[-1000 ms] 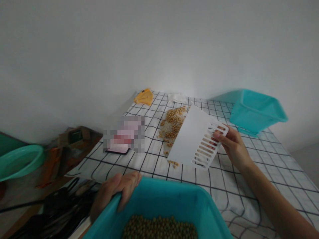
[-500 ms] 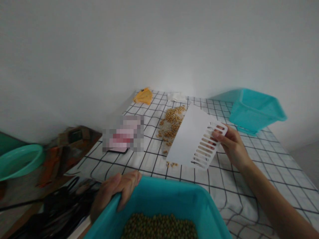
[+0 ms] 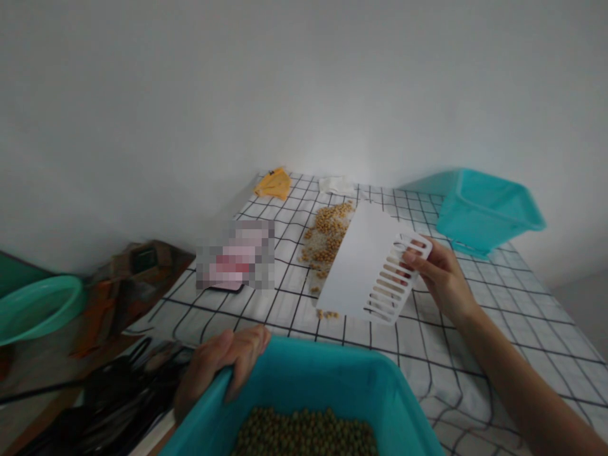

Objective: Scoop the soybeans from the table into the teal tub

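Note:
My left hand (image 3: 225, 364) grips the rim of a teal plastic bin (image 3: 327, 364) at the table's near edge, fingers hooked over its left corner. Inside the bin lie many small round greenish-brown beans (image 3: 304, 434). With my right hand (image 3: 439, 272) I hold a white plastic scraper (image 3: 365, 259) by its slotted end, thumb on top. The scraper is tilted above the cloth, covering part of a pile of yellow beans (image 3: 330, 231) mixed with pale grains. A few loose yellow beans (image 3: 327, 314) lie by its near corner.
On the checked tablecloth (image 3: 285, 278) stand a second teal bin (image 3: 489, 209) at the right, an orange-yellow packet (image 3: 274, 183) and a white cloth (image 3: 336, 185) at the back. A blurred pink phone-like object (image 3: 232, 259) lies left. A green basin (image 3: 42, 310) sits beyond the table's left edge.
The scraper's far edge has dipped slightly. Both hands keep their grips in nearly the same places, and the beans look unchanged.

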`<state>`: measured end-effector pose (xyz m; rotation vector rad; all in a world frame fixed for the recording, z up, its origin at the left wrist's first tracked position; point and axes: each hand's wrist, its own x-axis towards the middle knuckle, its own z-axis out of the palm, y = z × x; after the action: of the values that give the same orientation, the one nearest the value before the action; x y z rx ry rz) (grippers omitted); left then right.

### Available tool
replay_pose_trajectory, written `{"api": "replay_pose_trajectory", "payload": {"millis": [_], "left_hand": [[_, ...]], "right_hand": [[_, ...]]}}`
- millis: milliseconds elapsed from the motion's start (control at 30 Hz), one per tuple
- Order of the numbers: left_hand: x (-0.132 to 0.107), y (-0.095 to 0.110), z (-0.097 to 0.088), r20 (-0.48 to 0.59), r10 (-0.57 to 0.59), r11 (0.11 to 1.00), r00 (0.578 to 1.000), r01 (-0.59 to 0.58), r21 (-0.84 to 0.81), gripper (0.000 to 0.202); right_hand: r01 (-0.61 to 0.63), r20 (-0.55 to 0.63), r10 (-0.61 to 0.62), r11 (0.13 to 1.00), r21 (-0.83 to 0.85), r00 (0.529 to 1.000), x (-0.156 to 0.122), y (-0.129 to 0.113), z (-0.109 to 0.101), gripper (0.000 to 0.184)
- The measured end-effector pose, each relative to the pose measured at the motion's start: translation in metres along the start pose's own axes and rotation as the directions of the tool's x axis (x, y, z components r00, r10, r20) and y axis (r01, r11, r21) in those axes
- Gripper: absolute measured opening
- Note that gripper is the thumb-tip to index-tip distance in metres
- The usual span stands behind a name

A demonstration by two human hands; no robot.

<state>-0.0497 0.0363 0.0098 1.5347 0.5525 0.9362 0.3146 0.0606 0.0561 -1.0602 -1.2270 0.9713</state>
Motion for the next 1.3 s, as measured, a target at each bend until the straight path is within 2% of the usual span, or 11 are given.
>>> {"api": "replay_pose_trajectory", "payload": {"millis": [100,200,400,533,667,800,900,1067,1233,1300], "left_hand": [[0.000,-0.005,-0.006,0.097,0.049,0.999,0.994,-0.050,0.011,0.068],[-0.001,-0.008,-0.009,0.098,0.097,0.995,0.990,-0.096,-0.021,0.066],[-0.002,-0.005,-0.003,0.055,0.096,0.994,0.994,-0.093,-0.061,0.065],[-0.002,-0.005,-0.001,0.083,0.111,0.993,0.990,-0.107,-0.057,0.065],[-0.003,-0.008,-0.002,0.018,0.081,0.995,0.997,-0.079,-0.062,0.066],[-0.001,-0.010,-0.009,0.111,0.094,0.996,0.989,-0.094,-0.008,0.069],[0.002,-0.009,-0.010,0.132,0.121,0.993,0.984,-0.121,-0.008,0.068],[0.003,-0.001,0.001,0.075,0.085,0.996,0.994,-0.083,-0.022,0.067],[0.007,0.003,0.016,-0.086,0.088,0.991,0.992,-0.096,-0.089,0.066],[0.009,0.003,0.018,-0.092,0.065,0.990,0.994,-0.076,-0.119,0.065]], "right_hand": [[0.001,0.019,-0.001,1.000,0.014,1.000,0.000,0.000,0.000,0.012],[0.001,0.036,-0.002,1.000,0.023,0.999,0.000,0.001,0.000,0.013],[-0.002,0.039,0.001,0.999,0.033,0.999,-0.001,-0.001,0.000,0.013],[-0.025,0.053,0.023,0.999,0.033,0.998,-0.001,-0.002,0.001,0.013],[-0.028,0.069,0.026,0.999,0.031,0.997,-0.002,-0.003,0.001,0.012],[-0.027,0.082,0.024,0.999,0.029,0.996,-0.002,-0.003,0.000,0.013],[-0.034,0.094,0.031,0.999,0.025,0.995,-0.001,-0.003,0.001,0.013],[-0.062,0.100,0.060,0.998,0.016,0.993,-0.001,-0.003,0.003,0.017],[-0.117,0.101,0.117,0.993,-0.008,0.988,0.000,-0.002,0.004,0.020],[-0.159,0.117,0.160,0.987,-0.018,0.980,0.002,-0.001,0.004,0.022]]}}
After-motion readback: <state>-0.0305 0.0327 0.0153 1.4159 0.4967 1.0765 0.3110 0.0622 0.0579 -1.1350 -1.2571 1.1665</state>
